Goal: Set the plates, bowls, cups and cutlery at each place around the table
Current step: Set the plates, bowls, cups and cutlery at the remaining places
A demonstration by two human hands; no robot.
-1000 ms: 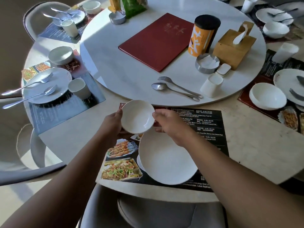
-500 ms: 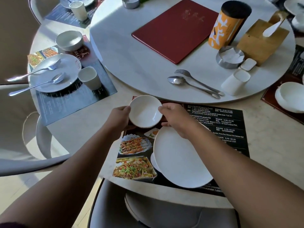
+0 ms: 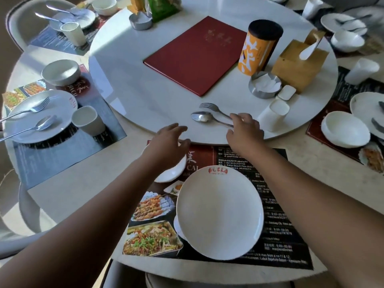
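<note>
A white plate [image 3: 219, 213] lies on the printed placemat [image 3: 276, 215] at the near place. A small white bowl [image 3: 173, 171] rests on the mat's upper left corner, partly under my left wrist. My left hand [image 3: 170, 140] hovers above it, fingers apart, holding nothing. My right hand [image 3: 244, 129] reaches over the turntable's edge, fingers spread and touching the handles of a spoon [image 3: 202, 117] and a fork [image 3: 209, 107] that lie on the turntable [image 3: 145, 100]. A white cup [image 3: 274, 115] stands just right of that hand.
The turntable carries a red menu [image 3: 195, 53], an orange canister [image 3: 259, 46], a wooden tissue box [image 3: 299, 63] and a metal dish [image 3: 265, 85]. Set places lie at left [image 3: 39, 115], far left [image 3: 72, 17] and right [image 3: 365, 113]. A chair [image 3: 207, 281] sits below the near edge.
Both hands let go of the small bowl, which now rests on the mat. My right hand moved up to the spoon and fork; my left hand lifted off the bowl.
</note>
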